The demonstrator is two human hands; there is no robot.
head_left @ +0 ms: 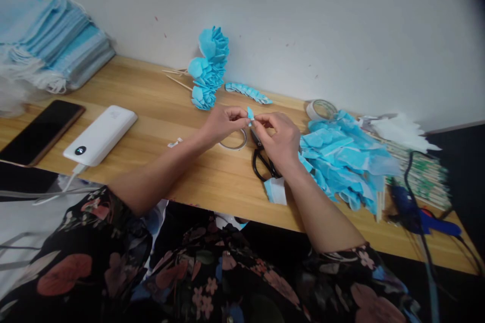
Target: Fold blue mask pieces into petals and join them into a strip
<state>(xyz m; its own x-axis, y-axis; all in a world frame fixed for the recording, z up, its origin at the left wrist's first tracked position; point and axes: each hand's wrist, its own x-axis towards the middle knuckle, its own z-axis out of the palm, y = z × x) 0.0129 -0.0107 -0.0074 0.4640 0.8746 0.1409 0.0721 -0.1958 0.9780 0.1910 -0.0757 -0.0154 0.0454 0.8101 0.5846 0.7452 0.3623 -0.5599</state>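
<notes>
1. Blue fabric scrap (250, 113): a small petal-like piece, held just above the desk (159, 111) between both hands, near a tape ring (232, 144).
2. Left hand (223, 123): fingertips pinch the scrap's left side.
3. Right hand (278, 139): fingertips pinch its right side. Black scissors (262, 165) lie beneath the hand; contact cannot be told.
4. Handling: probably very light, soft and limp, easily creased. Best taken at the edges with a gentle fingertip pinch.
5. Nearby: a pile of blue cut pieces (341, 156), just right of the right hand.
</notes>
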